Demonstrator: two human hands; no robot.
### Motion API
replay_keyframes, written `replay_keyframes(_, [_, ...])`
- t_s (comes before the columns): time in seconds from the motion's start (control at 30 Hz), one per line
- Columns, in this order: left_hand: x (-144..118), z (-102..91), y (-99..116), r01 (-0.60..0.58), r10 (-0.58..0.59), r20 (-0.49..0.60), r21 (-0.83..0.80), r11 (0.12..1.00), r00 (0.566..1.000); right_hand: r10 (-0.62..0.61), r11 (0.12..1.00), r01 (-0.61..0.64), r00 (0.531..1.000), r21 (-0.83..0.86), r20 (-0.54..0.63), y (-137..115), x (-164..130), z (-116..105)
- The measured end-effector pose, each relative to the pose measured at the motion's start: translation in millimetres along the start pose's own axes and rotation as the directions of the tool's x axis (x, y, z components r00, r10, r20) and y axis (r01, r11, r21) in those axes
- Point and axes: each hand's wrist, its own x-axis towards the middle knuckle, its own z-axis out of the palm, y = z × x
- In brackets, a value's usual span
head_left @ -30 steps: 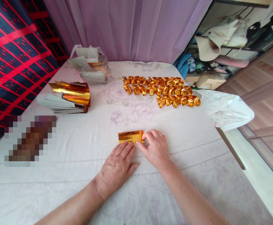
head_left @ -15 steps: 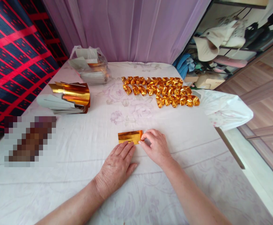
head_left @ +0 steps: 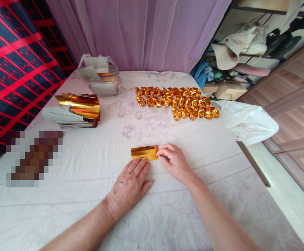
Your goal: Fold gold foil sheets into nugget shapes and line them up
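Observation:
A folded rectangle of shiny gold foil paper (head_left: 144,152) lies flat on the pale, flower-patterned cloth (head_left: 94,157). My left hand (head_left: 131,181) rests palm down, fingers stretched out, their tips on the paper's lower edge. At the paper's right end, my right hand (head_left: 175,162) pinches the edge between thumb and fingers, where a darker orange strip shows. Beyond the hands, several folded gold foil pieces (head_left: 179,101) stand in rows. A bent stack of gold-faced paper sheets (head_left: 85,108) sits to the left.
At the back left is a clear plastic bag (head_left: 102,75) of more sheets. A white plastic bag (head_left: 251,120) hangs by the right edge. Shelves with a pale cap (head_left: 225,55) stand at the right, a purple curtain (head_left: 141,35) behind. A blurred-out patch (head_left: 35,157) covers something at left.
My right thumb and fingers have shifted slightly at the paper's right end, the thumb moving up along the edge. My left hand stays on the paper. The view has turned slightly.

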Motion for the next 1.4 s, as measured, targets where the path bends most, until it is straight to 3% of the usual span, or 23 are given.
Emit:
replay_keyframes(0.23, [-0.4,0.9,-0.7,0.009,-0.008,0.020,-0.026,1.000,1.000,0.065,0.986,-0.036,0.983,0.164,-0.171,-29.2,1.1,1.8])
replay_keyframes(0.37, [0.4,2.1,-0.4,0.012,-0.012,0.032,-0.026,1.000,0.999,0.065,0.984,-0.045,0.992,0.170,-0.110,-39.7,6.7,14.8])
replay_keyframes(0.57, [0.7,3.4,-0.3,0.016,-0.015,0.034,-0.033,0.999,0.999,0.099,0.985,-0.084,0.991,0.151,-0.095,-32.6,7.6,28.6])
replay_keyframes(1.07, [-3.0,2.9,-7.0,-0.016,0.017,0.025,-0.045,0.999,1.000,0.036,0.991,-0.025,0.996,0.129,-0.078,-34.7,5.9,29.5])
replay_keyframes(1.4, [-17.7,-2.4,-16.9,0.001,-0.001,-0.005,-0.017,1.000,1.000,0.078,0.995,-0.072,0.994,0.073,-0.081,-39.4,5.9,32.1])
